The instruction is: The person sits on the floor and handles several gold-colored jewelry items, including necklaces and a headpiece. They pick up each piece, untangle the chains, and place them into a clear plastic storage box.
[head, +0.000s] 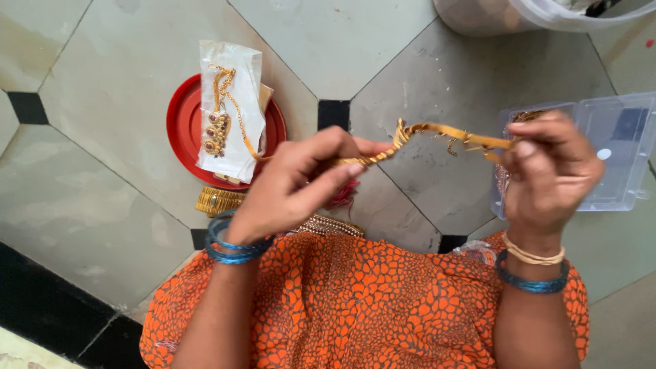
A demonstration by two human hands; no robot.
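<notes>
Lap: an orange cloth with a black crackle print (369, 301) covered the knees nearest the camera, a soft bed under the work.
Left hand: the left hand (290, 188), blue bangles at the wrist, had thumb and fingertips pinched shut on the twisted end of a gold cord (424, 133), seemingly to keep the twist from unwinding.
Right hand: the right hand (550, 171), well apart from the left, closed on the cord's other end, so the strip ran taut and almost level between them above the floor.
Beads: a pale beaded strand (331, 225) lay at the lap's edge, under the left hand.
Gold bangles: a small stack (219, 200) sat just beside the plate.
Red plate: a round red plate (183, 130) on the tiled floor (102, 102) held a clear, unlabelled packet (236, 75) with a white backing and a gold necklace with red stones inside.
Clear box: a hinged transparent plastic box (618, 157) lay open behind the right hand, with more gold pieces partly hidden inside.
Tub: a translucent container (492, 15) stood farthest off.
</notes>
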